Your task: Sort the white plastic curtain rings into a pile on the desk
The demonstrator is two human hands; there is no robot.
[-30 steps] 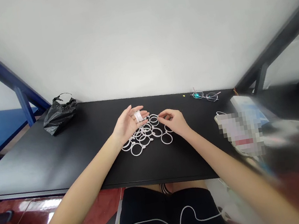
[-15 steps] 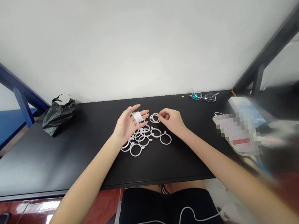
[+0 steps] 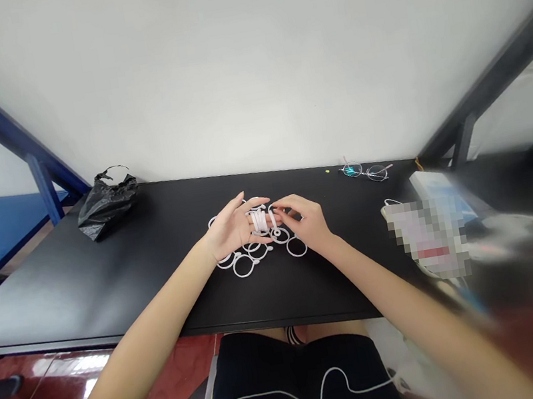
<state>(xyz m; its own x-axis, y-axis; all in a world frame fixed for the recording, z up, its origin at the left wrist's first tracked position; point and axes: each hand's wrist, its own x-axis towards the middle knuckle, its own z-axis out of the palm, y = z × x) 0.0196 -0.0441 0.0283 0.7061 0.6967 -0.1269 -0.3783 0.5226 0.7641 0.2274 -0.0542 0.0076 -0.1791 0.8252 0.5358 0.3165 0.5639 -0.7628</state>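
My left hand (image 3: 231, 231) is palm up over the table with its fingers stretched out and spread. Several white plastic rings (image 3: 260, 221) are stacked around its middle fingers. My right hand (image 3: 307, 220) pinches one more white ring (image 3: 272, 219) between thumb and fingertips, at the tips of the left hand's middle fingers. This ring hangs around those fingertips, a little apart from the stack. Loose white rings with small round tabs (image 3: 245, 275) lie in a pile on the table below my left hand, partly hidden by it. One ring (image 3: 298, 256) lies near my right wrist.
The black table (image 3: 160, 297) ends at a pale wall. A crumpled black plastic bag (image 3: 108, 204) sits at the back left. Glasses (image 3: 366, 173) lie at the back right. A phone (image 3: 424, 238), a white box (image 3: 440, 195) and cables are on the right. A white cable (image 3: 257, 396) crosses my lap.
My right hand has moved slightly left, bringing a ring from above the table onto the left fingertips. My left hand has shifted a little right and lower.
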